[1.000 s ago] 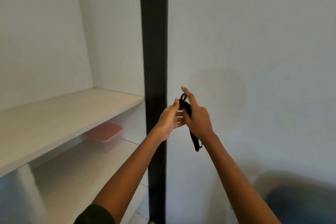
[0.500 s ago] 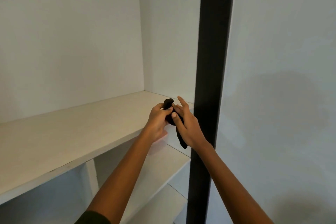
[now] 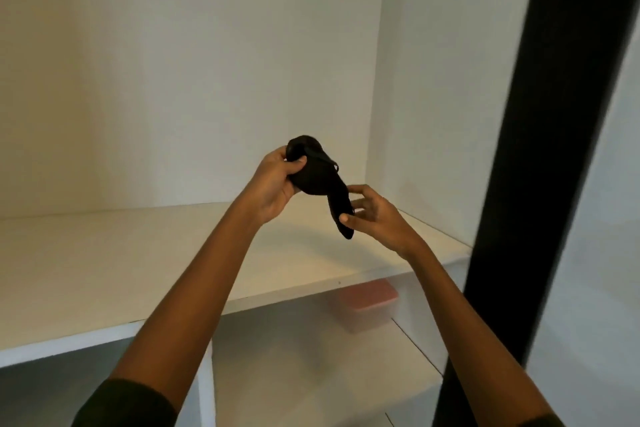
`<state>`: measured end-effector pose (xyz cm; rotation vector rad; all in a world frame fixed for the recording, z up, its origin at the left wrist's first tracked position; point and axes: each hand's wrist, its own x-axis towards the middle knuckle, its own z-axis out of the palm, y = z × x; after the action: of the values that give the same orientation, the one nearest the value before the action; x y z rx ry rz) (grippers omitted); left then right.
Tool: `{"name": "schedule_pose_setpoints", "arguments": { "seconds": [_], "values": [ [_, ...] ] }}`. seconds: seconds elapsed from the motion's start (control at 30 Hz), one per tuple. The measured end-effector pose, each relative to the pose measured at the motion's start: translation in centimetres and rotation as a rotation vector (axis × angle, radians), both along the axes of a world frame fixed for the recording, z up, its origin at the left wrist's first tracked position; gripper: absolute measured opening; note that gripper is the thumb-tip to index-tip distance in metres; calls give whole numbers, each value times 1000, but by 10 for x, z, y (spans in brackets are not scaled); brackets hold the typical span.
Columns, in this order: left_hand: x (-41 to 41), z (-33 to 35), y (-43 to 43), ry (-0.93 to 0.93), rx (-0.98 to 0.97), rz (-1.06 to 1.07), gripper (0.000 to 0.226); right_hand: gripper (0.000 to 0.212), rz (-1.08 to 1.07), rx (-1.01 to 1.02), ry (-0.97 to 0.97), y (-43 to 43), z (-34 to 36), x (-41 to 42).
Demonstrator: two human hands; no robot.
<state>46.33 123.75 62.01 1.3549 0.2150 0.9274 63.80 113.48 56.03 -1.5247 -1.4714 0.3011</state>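
Entry, nearest items first.

1. Dark sleeve point(image 3: 124, 404), lower left corner of the frame. We logged it at the end of the left forearm, cut off by the bottom edge.
2. Black upright post point(image 3: 540, 184), right side of the frame. It ran from top to bottom, leaning slightly, in front of the shelf's right end.
3. Left hand point(image 3: 275, 185), centre of the frame. We noted its fingers and thumb curled round the bunched upper end of the black fabric piece.
4. Right hand point(image 3: 375, 218), just right of and lower than the left. We noted the thumb and fingers pinching the hanging lower tail of the same piece, the two hands apart from each other.
5. Black fabric piece point(image 3: 317, 177), centre of the frame. It was held in the air between both hands, above the shelf and not touching it. The rounded bulk sat at the upper left, a narrow tail drooped to the lower right, and a thin strap showed along its top edge.
6. White shelf point(image 3: 104, 253), across the middle of the frame. We saw it below the hands.
7. Lower shelf point(image 3: 304, 374), bottom centre.
8. Pink-lidded container point(image 3: 367, 300), standing on the lower shelf under the white shelf's front edge. It was blurred.
9. White back panel point(image 3: 190, 62), upper left and farthest off.
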Motion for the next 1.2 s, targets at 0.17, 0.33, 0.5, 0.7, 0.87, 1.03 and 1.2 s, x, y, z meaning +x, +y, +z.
{"name": "schedule_pose_setpoints", "arguments": {
  "seconds": [0.17, 0.33, 0.5, 0.7, 0.87, 1.03, 1.2],
  "values": [
    [-44, -28, 38, 118, -108, 243, 29, 27, 96, 26, -218, 44, 3, 0],
    [-88, -59, 65, 338, -182, 435, 32, 21, 151, 63, -388, 84, -2, -13],
    [-108, -78, 72, 451, -216, 570, 20, 21, 247, 21, -443, 112, -10, -24],
    [-117, -98, 86, 563, -168, 628, 34, 33, 339, -169, -478, 127, -21, -26],
    [-114, -95, 96, 789, 143, 762, 31, 36, 270, -186, -408, 138, -12, -30],
    [-101, -89, 112, 931, 317, 718, 35, 38, 250, -271, -460, 155, -3, -47],
    [-98, -90, 133, 1119, 500, 642, 45, 31, 243, -314, -482, 169, -14, -57]
  ]
}}
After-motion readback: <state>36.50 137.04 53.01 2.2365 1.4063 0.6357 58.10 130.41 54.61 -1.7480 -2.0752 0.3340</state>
